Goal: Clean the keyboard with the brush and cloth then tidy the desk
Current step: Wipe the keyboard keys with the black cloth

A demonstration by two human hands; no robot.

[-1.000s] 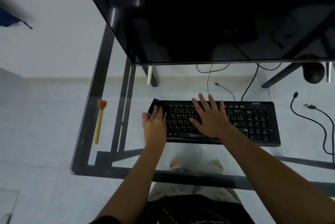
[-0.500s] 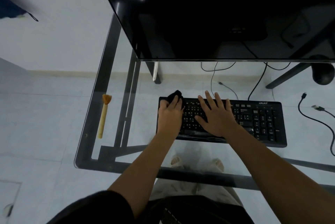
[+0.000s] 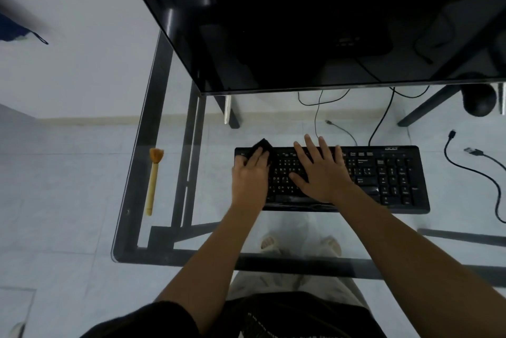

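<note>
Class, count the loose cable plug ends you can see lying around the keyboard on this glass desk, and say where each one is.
3. One plug lies behind the keyboard; two lie to its right, a black plug and a silver plug. The monitor may hide others.

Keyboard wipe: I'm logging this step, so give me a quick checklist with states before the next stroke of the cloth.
1. Cloth under left hand, on the keyboard's top left corner: ok.
2. Right hand flat on the keyboard, steadying it: ok.
3. Brush lying clear at the desk's left edge: ok.
4. Loose cable clear of the keyboard: ok.
5. Keys free of dust: cannot tell.
</note>
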